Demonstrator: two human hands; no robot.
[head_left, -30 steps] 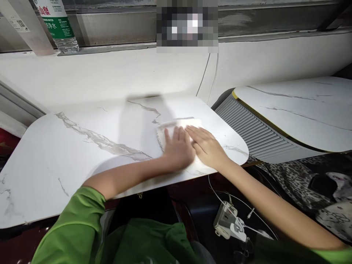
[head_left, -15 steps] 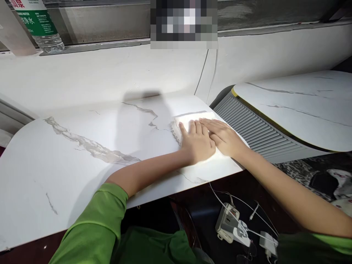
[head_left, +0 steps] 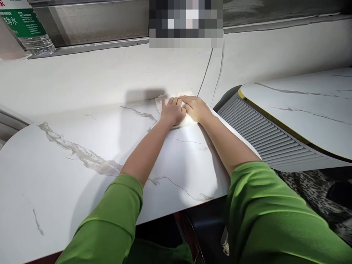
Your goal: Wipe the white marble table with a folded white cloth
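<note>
Tabletop (head_left: 176,161) by white wall (head_left: 96,80); left hand (head_left: 175,112) and right hand (head_left: 196,108) outstretched flat on cloth (head_left: 188,121).

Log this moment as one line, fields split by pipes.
left hand: palm down on cloth | right hand: palm down on cloth, beside left hand | cloth: on marbled table, at far edge near wall
</note>
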